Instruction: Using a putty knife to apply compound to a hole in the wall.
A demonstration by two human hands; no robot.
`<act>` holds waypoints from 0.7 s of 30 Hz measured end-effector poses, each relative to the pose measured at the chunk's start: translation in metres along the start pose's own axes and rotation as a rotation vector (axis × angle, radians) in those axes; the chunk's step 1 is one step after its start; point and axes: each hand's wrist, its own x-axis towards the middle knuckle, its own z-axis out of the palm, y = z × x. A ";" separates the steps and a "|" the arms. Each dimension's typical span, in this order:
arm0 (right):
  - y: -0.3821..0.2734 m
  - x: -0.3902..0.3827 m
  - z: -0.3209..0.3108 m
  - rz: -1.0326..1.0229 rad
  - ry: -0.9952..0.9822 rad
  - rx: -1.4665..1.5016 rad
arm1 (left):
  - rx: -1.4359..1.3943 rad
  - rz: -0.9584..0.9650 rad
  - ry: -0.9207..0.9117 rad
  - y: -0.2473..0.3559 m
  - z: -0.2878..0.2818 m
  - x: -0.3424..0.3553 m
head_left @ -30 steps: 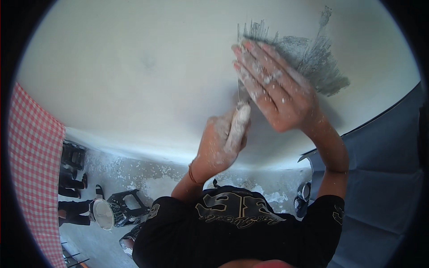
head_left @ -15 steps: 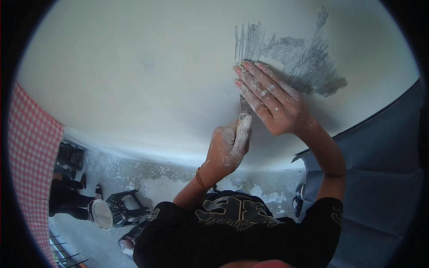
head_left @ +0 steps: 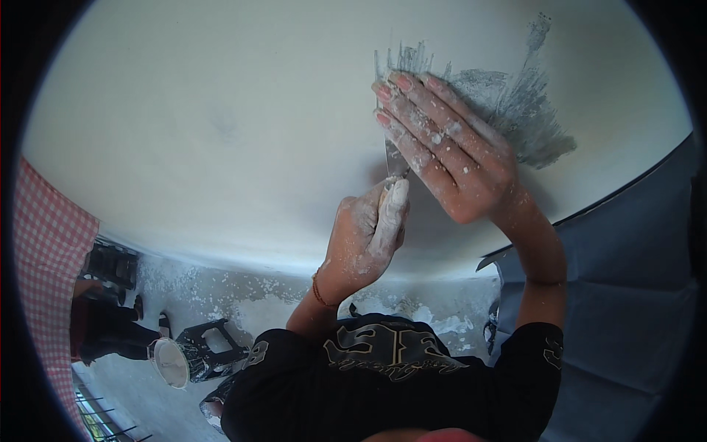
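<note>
My left hand [head_left: 368, 232], coated with white powder, grips the handle of a putty knife, thumb along the handle. The metal blade of the putty knife [head_left: 395, 160] points up against the white wall [head_left: 221, 110]. Over the blade's upper part lies my right hand [head_left: 456, 151], fingers stretched out and flat, flecked with white bits; it hides most of the blade and its edge. Just beyond the fingertips and to their right spreads a streaky grey patch [head_left: 526, 110] on the wall.
A white-rimmed bucket [head_left: 171, 363] stands by a dark, spattered stool [head_left: 213, 346] at lower left, near another person's legs [head_left: 110, 331]. Checked cloth [head_left: 55, 243] hangs at left, a dark blue-grey sheet [head_left: 611, 309] at right. White flakes litter the floor [head_left: 258, 295].
Both hands and the putty knife have moved slightly up along the wall, onto the grey streaks. Less of the streaks shows above my fingertips.
</note>
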 end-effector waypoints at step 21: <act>-0.064 -0.009 0.019 1.271 0.370 1.536 | -0.299 -0.089 -0.150 -0.014 0.003 -0.020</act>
